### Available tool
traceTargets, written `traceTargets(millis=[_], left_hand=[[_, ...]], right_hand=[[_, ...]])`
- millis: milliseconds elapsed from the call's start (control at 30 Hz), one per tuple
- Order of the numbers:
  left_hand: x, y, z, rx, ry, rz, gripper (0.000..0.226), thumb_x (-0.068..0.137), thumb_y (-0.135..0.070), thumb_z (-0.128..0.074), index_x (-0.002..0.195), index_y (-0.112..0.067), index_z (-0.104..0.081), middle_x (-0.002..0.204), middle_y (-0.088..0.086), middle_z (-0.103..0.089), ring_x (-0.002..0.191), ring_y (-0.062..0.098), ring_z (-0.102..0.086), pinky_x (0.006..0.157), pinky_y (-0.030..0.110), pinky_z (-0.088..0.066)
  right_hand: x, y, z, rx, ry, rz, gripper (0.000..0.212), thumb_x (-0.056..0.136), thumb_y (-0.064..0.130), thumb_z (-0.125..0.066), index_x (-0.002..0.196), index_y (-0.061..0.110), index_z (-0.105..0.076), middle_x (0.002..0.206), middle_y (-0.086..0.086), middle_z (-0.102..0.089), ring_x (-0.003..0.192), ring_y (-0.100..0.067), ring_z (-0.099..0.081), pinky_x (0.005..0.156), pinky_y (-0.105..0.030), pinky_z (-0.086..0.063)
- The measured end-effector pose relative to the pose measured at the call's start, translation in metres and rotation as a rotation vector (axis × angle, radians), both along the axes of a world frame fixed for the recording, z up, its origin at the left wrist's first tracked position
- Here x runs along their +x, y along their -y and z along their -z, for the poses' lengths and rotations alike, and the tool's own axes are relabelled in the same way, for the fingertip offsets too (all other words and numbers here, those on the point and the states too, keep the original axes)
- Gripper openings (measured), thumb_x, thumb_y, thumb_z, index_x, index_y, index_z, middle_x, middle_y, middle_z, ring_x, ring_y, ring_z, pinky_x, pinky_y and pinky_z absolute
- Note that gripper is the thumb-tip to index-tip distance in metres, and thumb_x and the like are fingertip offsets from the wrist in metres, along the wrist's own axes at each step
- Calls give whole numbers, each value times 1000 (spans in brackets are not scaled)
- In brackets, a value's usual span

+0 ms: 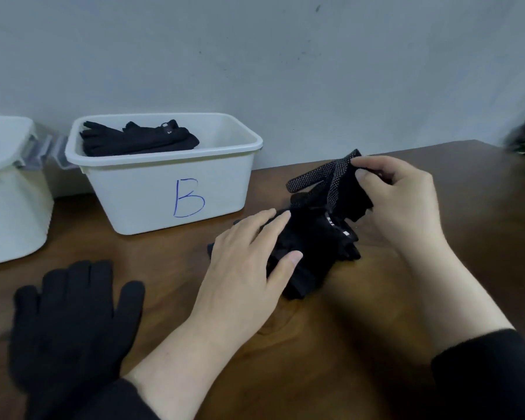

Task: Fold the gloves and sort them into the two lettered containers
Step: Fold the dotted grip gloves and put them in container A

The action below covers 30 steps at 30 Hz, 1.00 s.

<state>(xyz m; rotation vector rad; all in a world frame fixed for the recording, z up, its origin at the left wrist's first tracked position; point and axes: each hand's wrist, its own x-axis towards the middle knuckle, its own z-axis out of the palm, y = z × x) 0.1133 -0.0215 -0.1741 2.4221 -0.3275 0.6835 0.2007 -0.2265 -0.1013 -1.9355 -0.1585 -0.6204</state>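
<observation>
A black dotted glove (pixel 322 213) lies bunched on the brown table (pixel 376 313), just right of the white bin marked B (pixel 164 177). The left hand (pixel 243 268) presses flat on it, fingers straight; the right hand (pixel 397 192) pinches its raised, grip-speckled end. One plain black glove (pixel 70 322) lies flat at the near left. Two white bins show: B holds folded black gloves (pixel 140 139), and the other bin (pixel 9 189) is cut off at the left edge.
</observation>
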Motion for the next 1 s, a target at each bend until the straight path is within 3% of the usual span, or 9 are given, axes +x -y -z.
traceTargets(millis=[167,300,400,467,533,667,800,900,1000], left_hand=[[-16,3,-20,-6,91,-7,73,89,-63,-51,152,-32,-30,153,-15,-35,140,1,-26,113,18,-13],[-39,-13,-35,-294,193,-72,33,97,-38,-50,127,-28,-61,122,-18,-62,116,1,-51,101,27,-43],[-57,-44,-64,-594,91,-65,19,102,-25,-50,103,-26,-69,92,-16,-69,89,2,-63,76,23,-52],[-70,-68,-86,-626,45,-35,19,102,-24,-52,95,-25,-70,84,-15,-70,80,0,-63,68,18,-47],[-83,-90,-100,-609,11,-2,21,102,-26,-53,88,-24,-69,78,-12,-69,74,4,-62,68,24,-47],[-109,-126,-106,-669,-57,64,20,101,-26,-55,87,-24,-69,81,-9,-72,77,6,-66,72,28,-48],[-131,-168,-88,-635,-22,-72,16,101,-27,-54,103,-30,-69,92,-15,-73,90,2,-67,83,25,-51],[-150,-208,-45,-515,-66,-302,14,100,-31,-53,102,-34,-66,87,-15,-72,87,-1,-65,80,21,-47],[-166,-235,-7,-356,-142,-438,15,100,-34,-52,106,-39,-65,92,-20,-70,93,-5,-60,79,16,-45]], right_hand=[[-49,-43,-22,198,-280,-278,13,96,15,-67,94,19,-79,92,-1,-78,93,-21,-75,79,-38,-62],[-82,-77,-42,271,-358,-384,21,100,22,-61,94,15,-80,97,-6,-77,91,-19,-75,80,-38,-63],[-103,-93,-56,-118,-254,-356,35,101,46,-53,102,21,-77,101,-9,-74,85,-17,-72,79,-39,-62],[-118,-105,-67,-325,-151,-415,34,94,55,-56,110,30,-73,111,5,-70,98,-4,-65,87,-27,-54],[-131,-121,-78,-373,-142,-524,32,89,51,-67,118,38,-68,116,22,-67,107,8,-60,89,-15,-46],[-139,-158,-87,-409,-152,-642,6,95,29,-68,96,26,-73,81,12,-73,70,-1,-67,58,-15,-51],[-139,-186,-94,-414,-175,-670,14,95,26,-68,84,17,-72,68,0,-65,53,-12,-56,51,-25,-47],[-131,-201,-99,-522,-185,-629,18,96,30,-65,87,17,-73,69,1,-68,39,-4,-45,41,-13,-36],[-124,-221,-98,-586,-185,-609,17,97,32,-62,92,20,-73,86,-8,-72,41,-9,-53,49,-19,-49]])
